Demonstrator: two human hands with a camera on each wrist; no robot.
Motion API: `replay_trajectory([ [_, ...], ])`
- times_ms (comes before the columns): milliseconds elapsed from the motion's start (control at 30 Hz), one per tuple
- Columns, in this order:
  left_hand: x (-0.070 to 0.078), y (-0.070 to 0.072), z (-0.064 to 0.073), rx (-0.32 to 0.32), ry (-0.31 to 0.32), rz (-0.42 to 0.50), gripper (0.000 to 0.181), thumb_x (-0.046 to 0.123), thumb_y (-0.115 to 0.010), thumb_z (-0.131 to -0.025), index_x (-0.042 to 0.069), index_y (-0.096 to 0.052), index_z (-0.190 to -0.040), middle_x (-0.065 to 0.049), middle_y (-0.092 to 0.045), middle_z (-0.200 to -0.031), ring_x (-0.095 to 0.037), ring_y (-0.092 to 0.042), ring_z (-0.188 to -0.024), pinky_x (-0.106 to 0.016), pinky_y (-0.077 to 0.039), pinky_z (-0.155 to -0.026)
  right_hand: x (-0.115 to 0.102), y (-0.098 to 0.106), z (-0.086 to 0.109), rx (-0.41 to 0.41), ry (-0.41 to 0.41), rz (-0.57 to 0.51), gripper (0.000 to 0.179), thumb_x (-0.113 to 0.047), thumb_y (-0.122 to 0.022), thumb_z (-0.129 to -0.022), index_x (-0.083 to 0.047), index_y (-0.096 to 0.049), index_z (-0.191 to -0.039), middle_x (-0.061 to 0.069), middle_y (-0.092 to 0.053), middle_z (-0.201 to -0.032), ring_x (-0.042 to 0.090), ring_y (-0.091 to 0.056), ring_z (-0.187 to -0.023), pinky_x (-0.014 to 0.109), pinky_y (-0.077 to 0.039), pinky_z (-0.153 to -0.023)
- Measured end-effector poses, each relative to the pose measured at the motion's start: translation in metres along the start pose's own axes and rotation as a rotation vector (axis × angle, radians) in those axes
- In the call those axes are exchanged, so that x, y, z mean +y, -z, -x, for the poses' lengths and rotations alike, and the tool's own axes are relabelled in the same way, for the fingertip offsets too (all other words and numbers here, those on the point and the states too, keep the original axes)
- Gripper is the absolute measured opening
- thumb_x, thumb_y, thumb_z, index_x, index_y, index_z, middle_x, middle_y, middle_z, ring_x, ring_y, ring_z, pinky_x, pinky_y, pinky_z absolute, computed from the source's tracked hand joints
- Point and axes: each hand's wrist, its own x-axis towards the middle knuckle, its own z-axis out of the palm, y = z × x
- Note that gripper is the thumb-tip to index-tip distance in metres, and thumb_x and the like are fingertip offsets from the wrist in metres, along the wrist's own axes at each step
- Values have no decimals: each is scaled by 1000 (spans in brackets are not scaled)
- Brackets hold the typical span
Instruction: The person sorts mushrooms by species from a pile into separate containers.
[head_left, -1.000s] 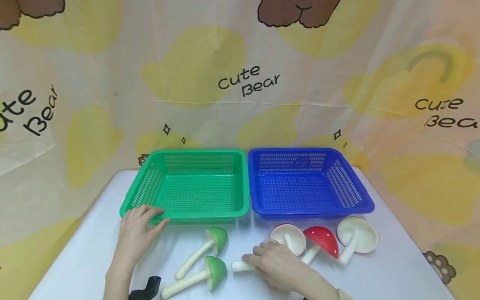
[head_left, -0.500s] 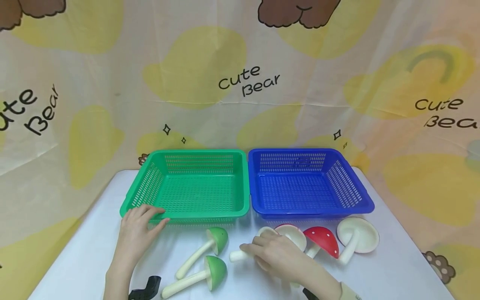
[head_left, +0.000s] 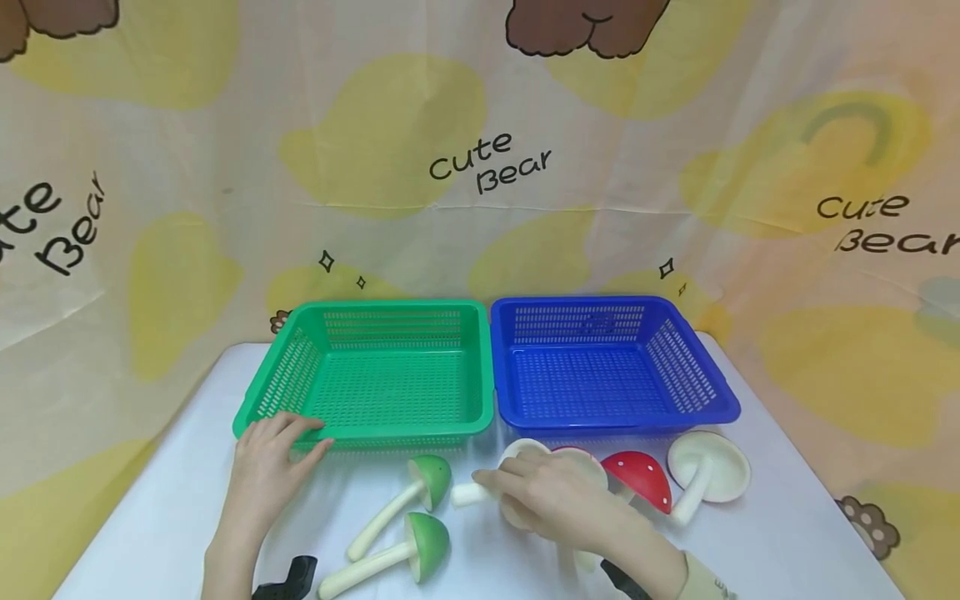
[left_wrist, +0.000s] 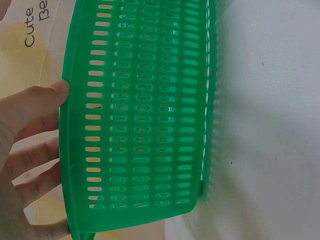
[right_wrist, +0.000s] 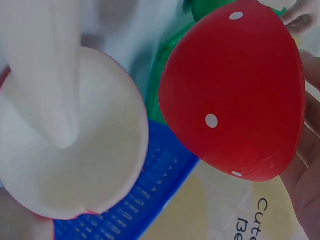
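Note:
In the head view my left hand (head_left: pixel 266 467) grips the front left rim of the green basket (head_left: pixel 420 439). The left wrist view shows its thumb on that rim, the fingers passing behind it. My right hand (head_left: pixel 562 492) holds a red toy mushroom by its cap; the white stem (head_left: pixel 468 495) points left. From the right wrist, that white-dotted red cap (right_wrist: pixel 230 100) appears against the fingers (right_wrist: pixel 310 125). Partly behind the hand lies another red mushroom (head_left: pixel 588 462), its pale underside (right_wrist: pixel 95 170) facing the right wrist camera.
A blue basket (head_left: pixel 618 422) stands right of the green one. Two green-capped mushrooms (head_left: pixel 429 546) lie at front centre. Right of my right hand are a dotted red mushroom (head_left: pixel 637 477) and a pale-undersided one (head_left: pixel 708 467). A black object (head_left: pixel 288 579) sits near the left forearm.
My right hand has moved up and away toward the baskets, carrying the red mushroom, whose cap now shows above the fingers. The left hand keeps its place on the rim. The head view has shifted slightly.

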Motion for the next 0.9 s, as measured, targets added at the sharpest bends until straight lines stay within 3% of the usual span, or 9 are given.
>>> replay_trajectory([
  [133, -1, -1, 0, -2, -1, -4, 28, 15, -82, -72, 8, -70, -96, -9, -65, -93, -32, -58, -94, -66, -31, -101, 2, 8, -5, -15, -30, -57, 40, -21, -69, -79, -36, -65, -115, -18, -61, -81, 1, -50, -69, 8, -12, -40],
  [300, -1, -2, 0, -3, 0, -8, 28, 15, -82, -72, 8, -71, -96, -9, -66, -93, -32, -59, -94, -66, -30, -101, 6, 15, -12, -46, -29, -147, 40, -14, -66, -81, -28, -65, -119, -14, -64, -83, 2, -52, -74, 5, -24, -45],
  [600, -1, -3, -1, 8, -5, -21, 27, 15, -82, -72, 8, -71, -95, -8, -65, -92, -33, -59, -94, -66, -31, -102, 13, 29, -29, -18, 22, -133, 34, -14, -63, -85, -25, -66, -118, -13, -67, -83, 5, -58, -77, 8, -31, -44],
  [800, -1, -2, 0, 10, -4, -18, 26, 14, -82, -72, 8, -71, -95, -8, -65, -92, -33, -58, -93, -65, -31, -102, 18, 35, -44, 46, 113, -113, 33, -10, -64, -83, -22, -68, -114, -12, -62, -74, 5, -54, -70, 7, -26, -43],
  [900, -1, -2, 0, 10, -1, -18, 26, 14, -82, -72, 8, -71, -95, -8, -65, -91, -33, -59, -93, -66, -30, -102, 21, 38, -55, 13, 131, -133, 35, -7, -61, -84, -20, -67, -116, -11, -52, -68, 5, -45, -64, 9, -20, -43],
])
